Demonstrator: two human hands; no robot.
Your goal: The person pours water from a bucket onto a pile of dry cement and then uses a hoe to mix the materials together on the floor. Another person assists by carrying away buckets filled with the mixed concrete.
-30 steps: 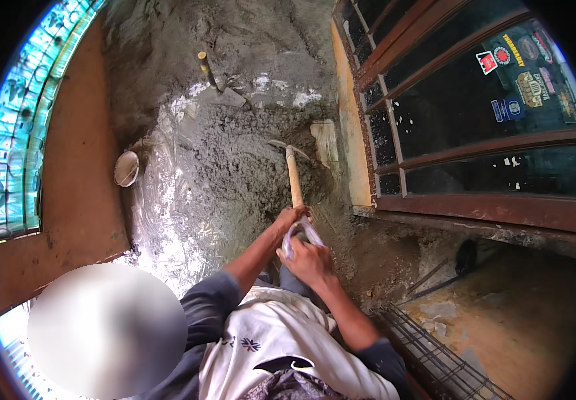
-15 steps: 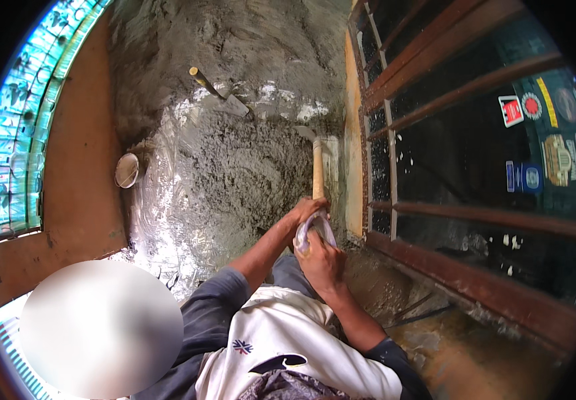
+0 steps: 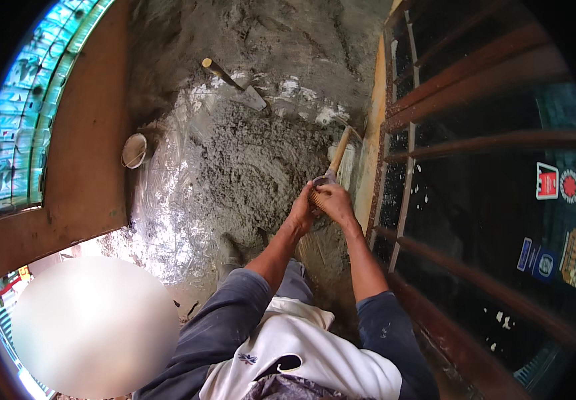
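Observation:
Both of my hands are on a shovel [image 3: 340,150] with a pale wooden handle. My left hand [image 3: 302,210] is closed round the grip end, and my right hand [image 3: 335,201] is wrapped over it close beside. A greyish part of the grip shows just above the fingers. The handle slants up and right, and its metal head stands near the right-hand wall, mostly hidden. Left of the shovel spreads wet grey mortar [image 3: 254,163]. Beyond it a trowel [image 3: 254,99] lies on the floor, its wooden handle pointing up and left.
A small pale bucket [image 3: 134,151] stands by the brown panel [image 3: 88,127] on the left. Dark window panes with brown wooden bars [image 3: 494,145] line the right side. Wet, smeared cement [image 3: 254,33] covers the far floor. A blurred patch hides the lower left.
The shovel's handle has tilted to the right, its head now closer to the right wall. My hands have come closer together and my right arm is straighter. The view has shifted slightly.

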